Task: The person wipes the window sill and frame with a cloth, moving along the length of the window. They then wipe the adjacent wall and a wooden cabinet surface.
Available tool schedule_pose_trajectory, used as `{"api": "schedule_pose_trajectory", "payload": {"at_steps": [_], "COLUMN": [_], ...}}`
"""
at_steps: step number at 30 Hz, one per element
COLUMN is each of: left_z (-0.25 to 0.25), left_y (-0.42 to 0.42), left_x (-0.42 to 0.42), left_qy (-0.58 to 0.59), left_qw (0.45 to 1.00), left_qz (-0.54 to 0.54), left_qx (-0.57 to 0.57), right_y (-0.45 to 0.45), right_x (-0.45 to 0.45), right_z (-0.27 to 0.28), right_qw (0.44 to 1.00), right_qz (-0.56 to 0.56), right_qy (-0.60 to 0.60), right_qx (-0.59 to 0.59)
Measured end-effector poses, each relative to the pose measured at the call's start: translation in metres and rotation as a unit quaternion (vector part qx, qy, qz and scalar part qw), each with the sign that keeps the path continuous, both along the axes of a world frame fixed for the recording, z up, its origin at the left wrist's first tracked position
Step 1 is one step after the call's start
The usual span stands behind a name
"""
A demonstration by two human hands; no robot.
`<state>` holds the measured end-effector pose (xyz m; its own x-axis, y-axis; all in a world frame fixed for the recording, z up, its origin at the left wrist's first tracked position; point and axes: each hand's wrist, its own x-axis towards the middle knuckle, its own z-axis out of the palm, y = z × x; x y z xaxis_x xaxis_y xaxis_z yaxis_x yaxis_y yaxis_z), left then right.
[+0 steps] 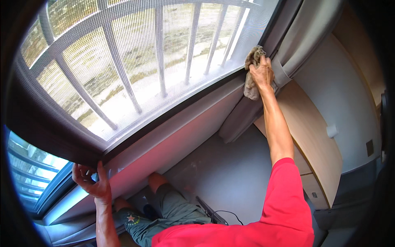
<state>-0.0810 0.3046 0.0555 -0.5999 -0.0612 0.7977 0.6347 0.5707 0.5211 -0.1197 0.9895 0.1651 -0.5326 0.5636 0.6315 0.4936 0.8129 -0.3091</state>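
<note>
A crumpled beige-brown cloth [252, 86] is in my right hand [263, 72], pressed at the lower right corner of a window's mesh screen [176, 46], beside the dark frame. Part of the cloth hangs below my fingers. My left hand [94, 182] grips the lower left corner of the dark screen frame [172, 109], with the thumb in front and the fingers curled at its edge. Behind the mesh stand metal window bars [159, 49]. The fingertips of my left hand are partly hidden in shadow.
Grey curtains [311, 34] hang at the right, beside a light wood desk [311, 120] with a drawer. Below the window run a sill and wall [185, 139]. A black object with a cord [216, 216] lies near my legs. Another window pane [34, 166] shows at far left.
</note>
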Motion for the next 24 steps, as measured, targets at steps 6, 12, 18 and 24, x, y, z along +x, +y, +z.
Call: {"api": "schedule_pose_trajectory", "payload": {"at_steps": [6, 12, 18, 24], "left_z": [-0.002, 0.001, 0.000, 0.001], "left_y": [-0.007, -0.003, -0.002, 0.000], "left_x": [0.004, -0.002, -0.010, -0.006], "left_qy": [-0.006, -0.008, 0.025, 0.022], "left_qw": [1.000, 1.000, 1.000, 1.000], "left_qz": [-0.001, 0.000, -0.009, 0.006], "left_qx": [0.000, -0.005, 0.004, -0.007], "right_y": [0.018, -0.101, -0.117, -0.052], "right_x": [0.010, 0.037, 0.059, 0.080], "right_z": [-0.027, -0.026, -0.016, 0.027], "right_qw": [0.981, 0.965, 0.944, 0.790], "right_qz": [0.145, 0.261, 0.315, 0.282], "right_qy": [-0.011, -0.036, -0.042, 0.212], "right_qx": [-0.132, -0.007, -0.090, -0.501]}}
